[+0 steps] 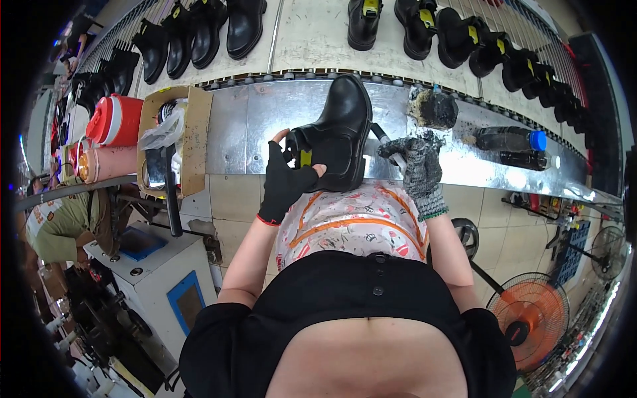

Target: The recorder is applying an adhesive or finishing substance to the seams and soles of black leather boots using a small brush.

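Observation:
A black ankle boot (332, 136) lies on its side across the metal ledge, toe pointing away from me and sole facing right. My left hand (286, 174), in a black glove with bare fingertips, grips it at the shaft opening beside a yellow tab (306, 158). In a grey knit glove, my right hand (417, 166) is closed around the pale handle of a small brush (379, 132). The brush's dark head touches or nearly touches the edge of the boot's sole. My gloved fingers hide part of the handle.
Behind the metal ledge (229, 126) runs a conveyor (305, 46) carrying several black boots. A black-stained pot (432, 108) and a dark bottle with a blue cap (507, 139) stand right. Left are a cardboard box (198, 132) and a red jug (114, 121). An orange fan (531, 312) stands lower right.

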Tool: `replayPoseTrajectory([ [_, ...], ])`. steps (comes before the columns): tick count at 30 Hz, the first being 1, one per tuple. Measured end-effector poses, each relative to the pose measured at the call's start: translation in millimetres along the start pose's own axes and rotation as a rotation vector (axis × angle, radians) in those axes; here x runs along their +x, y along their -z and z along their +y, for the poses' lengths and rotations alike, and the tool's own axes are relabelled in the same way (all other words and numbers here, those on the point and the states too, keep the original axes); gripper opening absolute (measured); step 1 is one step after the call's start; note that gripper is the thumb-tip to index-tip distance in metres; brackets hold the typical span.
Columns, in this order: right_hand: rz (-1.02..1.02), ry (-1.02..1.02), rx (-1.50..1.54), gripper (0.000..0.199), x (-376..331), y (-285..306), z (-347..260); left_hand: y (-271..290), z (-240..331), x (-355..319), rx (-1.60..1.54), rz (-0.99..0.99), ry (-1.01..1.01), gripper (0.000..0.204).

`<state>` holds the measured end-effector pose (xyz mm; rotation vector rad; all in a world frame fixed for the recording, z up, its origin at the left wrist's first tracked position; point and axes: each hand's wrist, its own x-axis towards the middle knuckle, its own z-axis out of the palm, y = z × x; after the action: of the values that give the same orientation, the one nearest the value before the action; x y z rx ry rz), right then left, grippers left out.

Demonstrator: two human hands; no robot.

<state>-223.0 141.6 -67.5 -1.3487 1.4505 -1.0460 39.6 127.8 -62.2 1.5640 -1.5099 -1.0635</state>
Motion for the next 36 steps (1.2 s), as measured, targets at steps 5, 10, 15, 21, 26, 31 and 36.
replayPoseTrajectory([
  [5,-0.018,0.152,-0.201,0.04,-14,5,0,-27,-12,-13,-0.35,-0.098,0.137,0.073],
  [10,-0.086,0.126,-0.351,0.032,-30,10,5,-26,-4,-12,-0.508,-0.222,0.27,0.057],
  [15,-0.132,0.257,-0.418,0.025,-41,17,-13,-23,-3,1,-0.585,-0.358,0.342,0.062],
  [21,-0.149,0.313,-0.56,0.026,-60,27,-26,-29,16,-1,-0.764,-0.285,0.328,0.056],
  [26,-0.118,0.259,-0.514,0.029,-70,39,-39,-34,23,4,-0.996,-0.355,0.457,0.047],
  [31,-0.097,0.322,-0.515,0.035,-72,44,-56,-34,31,7,-1.088,-0.332,0.521,0.041],
  [36,-0.098,0.347,-0.501,0.033,-75,47,-56,-31,34,12,-1.151,-0.362,0.499,0.043],
])
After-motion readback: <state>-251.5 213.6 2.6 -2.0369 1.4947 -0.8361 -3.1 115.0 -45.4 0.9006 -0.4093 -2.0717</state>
